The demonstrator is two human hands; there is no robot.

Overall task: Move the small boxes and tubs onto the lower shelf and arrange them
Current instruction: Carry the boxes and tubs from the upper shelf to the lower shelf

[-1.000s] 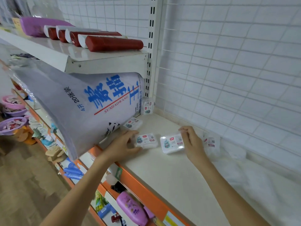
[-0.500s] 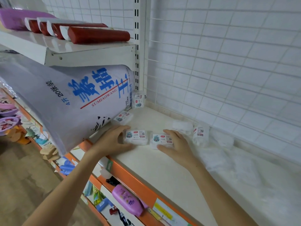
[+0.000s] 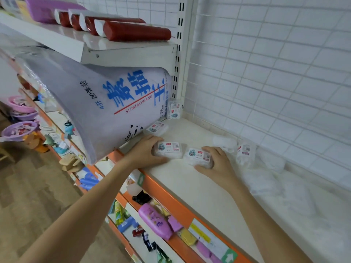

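Note:
Small clear plastic boxes with printed labels lie on the cream shelf point(image 3: 199, 188). My left hand point(image 3: 146, 150) grips one box point(image 3: 169, 149) by its left side near the shelf's front edge. My right hand point(image 3: 218, 164) grips a second box point(image 3: 198, 156) right beside the first, fingers over its right end. A third box point(image 3: 156, 127) lies flat behind them. A fourth box point(image 3: 173, 109) stands upright in the back corner. Another labelled box point(image 3: 245, 151) stands on end to the right of my right hand.
A large white paper pack with blue lettering point(image 3: 114, 107) leans under the upper shelf point(image 3: 121, 54), which holds red tubes point(image 3: 136, 32). Crumpled clear plastic point(image 3: 275, 183) covers the shelf's right part. A white grid wall point(image 3: 275, 73) backs the shelf. Lower shelves hold a purple bottle point(image 3: 154, 223).
Both hands stay on the two front boxes. My right hand has slid its box a little closer to the left one.

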